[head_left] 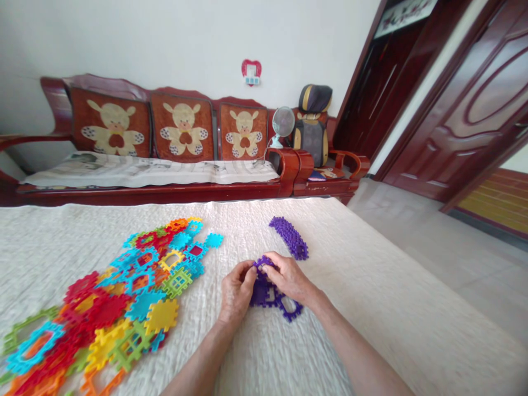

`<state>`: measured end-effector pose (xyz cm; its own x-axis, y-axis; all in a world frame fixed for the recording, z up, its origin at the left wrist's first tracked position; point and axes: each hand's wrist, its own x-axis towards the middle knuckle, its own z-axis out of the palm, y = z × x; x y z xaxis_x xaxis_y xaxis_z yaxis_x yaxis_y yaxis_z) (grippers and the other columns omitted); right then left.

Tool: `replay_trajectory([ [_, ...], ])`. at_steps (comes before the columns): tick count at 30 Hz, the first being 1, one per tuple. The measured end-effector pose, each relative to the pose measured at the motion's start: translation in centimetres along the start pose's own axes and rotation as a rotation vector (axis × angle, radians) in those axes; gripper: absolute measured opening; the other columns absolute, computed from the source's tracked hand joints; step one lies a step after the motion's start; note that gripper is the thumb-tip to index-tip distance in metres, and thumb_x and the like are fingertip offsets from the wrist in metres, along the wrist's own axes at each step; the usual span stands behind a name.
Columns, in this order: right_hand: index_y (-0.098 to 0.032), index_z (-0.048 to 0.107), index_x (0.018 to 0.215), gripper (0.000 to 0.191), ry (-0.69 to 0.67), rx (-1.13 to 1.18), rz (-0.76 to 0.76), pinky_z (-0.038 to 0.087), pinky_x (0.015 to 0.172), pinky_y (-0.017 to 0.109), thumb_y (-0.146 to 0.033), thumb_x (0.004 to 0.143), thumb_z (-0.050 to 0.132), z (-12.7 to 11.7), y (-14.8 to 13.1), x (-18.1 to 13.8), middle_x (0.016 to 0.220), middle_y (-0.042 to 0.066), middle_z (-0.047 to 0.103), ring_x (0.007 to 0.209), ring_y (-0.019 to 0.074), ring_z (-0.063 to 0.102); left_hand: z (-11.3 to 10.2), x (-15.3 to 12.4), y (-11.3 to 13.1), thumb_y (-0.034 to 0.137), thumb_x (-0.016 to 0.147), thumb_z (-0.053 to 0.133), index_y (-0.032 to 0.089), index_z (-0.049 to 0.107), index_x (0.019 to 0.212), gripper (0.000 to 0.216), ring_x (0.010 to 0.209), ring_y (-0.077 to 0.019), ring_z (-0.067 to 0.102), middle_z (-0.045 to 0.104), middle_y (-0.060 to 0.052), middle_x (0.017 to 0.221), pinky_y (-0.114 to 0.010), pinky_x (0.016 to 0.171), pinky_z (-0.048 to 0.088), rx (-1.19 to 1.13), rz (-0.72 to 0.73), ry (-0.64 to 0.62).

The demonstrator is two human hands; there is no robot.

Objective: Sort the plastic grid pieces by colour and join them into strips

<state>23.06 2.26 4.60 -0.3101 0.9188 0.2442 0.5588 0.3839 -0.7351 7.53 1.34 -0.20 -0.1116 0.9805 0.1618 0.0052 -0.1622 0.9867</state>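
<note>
Lying near the left hand (pixel 236 291), colourful tiles (pixel 110 311) overlap on cloth (pixel 379 275)

A home living room, shown by the wooden sofa (pixel 231 190), teddy-bear cushions (pixel 181 125) and small fan (pixel 284 122).

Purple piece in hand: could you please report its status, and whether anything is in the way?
Left hand and right hand both gripping purple piece. Other purple pieces close by; purple row beyond. Coloured pile off left, nothing visibly blocking.
</note>
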Motion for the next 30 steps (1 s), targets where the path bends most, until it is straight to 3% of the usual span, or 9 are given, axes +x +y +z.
replay_trajectory([
  [5, -0.02, 0.057, 0.114, 0.029, 0.014, 0.203, 0.055, 0.051, 0.073, 0.026, -0.025, 0.086, 0.05, 0.4, 0.5, 0.2, 0.093, 0.002, 0.069, 0.08, 0.0134, 0.064, -0.1, 0.4, 0.1, 0.043, 0.074, 0.061, 0.015, 0.067, 0.084, 0.031, 0.066, -0.0145, 0.059, 0.067, -0.001, 0.072, -0.025, 0.064, 0.048, -0.068, -0.063, 0.059],
  [8, -0.019, 0.056, 0.113, 0.03, 0.049, 0.26, 0.069, 0.052, 0.076, 0.028, -0.023, 0.083, 0.052, 0.8, 0.8, 0.3, 0.094, 0.003, 0.069, 0.081, 0.014, 0.065, -0.2, 0.5, 0.2, 0.045, 0.074, 0.062, 0.015, 0.066, 0.085, 0.032, 0.064, -0.0136, 0.058, 0.066, -0.001, 0.072, -0.024, 0.061, 0.047, -0.095, -0.09, 0.079],
  [12, -0.021, 0.055, 0.113, 0.034, 0.125, 0.077, -0.017, 0.052, 0.074, 0.029, -0.022, 0.079, 0.057, 0.8, 0.6, 0.3, 0.098, 0.003, 0.067, 0.081, 0.0145, 0.064, -0.2, 0.6, -0.1, 0.045, 0.073, 0.063, 0.014, 0.065, 0.086, 0.034, 0.062, -0.0124, 0.056, 0.065, -0.001, 0.071, -0.023, 0.06, 0.046, -0.133, -0.117, 0.095],
  [18, -0.022, 0.046, 0.125, 0.055, 0.179, -0.278, -0.239, 0.043, 0.1, 0.042, -0.023, 0.074, 0.065, 0.9, -0.6, -0.2, 0.121, 0.01, 0.054, 0.117, 0.0248, 0.05, -0.2, 0.6, -0.3, 0.042, 0.073, 0.064, 0.016, 0.064, 0.084, 0.028, 0.063, -0.0115, 0.056, 0.064, 0.001, 0.072, -0.022, 0.061, 0.045, -0.176, -0.106, 0.094],
  [24, -0.02, 0.046, 0.125, 0.051, 0.287, -0.409, -0.217, 0.044, 0.096, 0.046, -0.026, 0.078, 0.062, 2.0, -1.1, -0.3, 0.118, 0.014, 0.052, 0.113, 0.0293, 0.049, -0.1, 0.4, 0.5, 0.04, 0.073, 0.064, 0.015, 0.062, 0.078, 0.026, 0.059, -0.0103, 0.053, 0.06, 0.002, 0.066, -0.021, 0.058, 0.044, -0.161, -0.098, 0.07],
  [30, -0.016, 0.045, 0.126, 0.048, 0.262, -0.453, -0.186, 0.044, 0.094, 0.044, -0.023, 0.08, 0.057, 2.5, -0.9, -0.5, 0.115, 0.015, 0.054, 0.11, 0.0284, 0.05, 0.0, 0.2, 0.6, 0.04, 0.073, 0.063, 0.015, 0.064, 0.08, 0.026, 0.065, -0.0124, 0.058, 0.065, 0.0, 0.071, -0.023, 0.065, 0.047, -0.099, -0.063, 0.024],
])
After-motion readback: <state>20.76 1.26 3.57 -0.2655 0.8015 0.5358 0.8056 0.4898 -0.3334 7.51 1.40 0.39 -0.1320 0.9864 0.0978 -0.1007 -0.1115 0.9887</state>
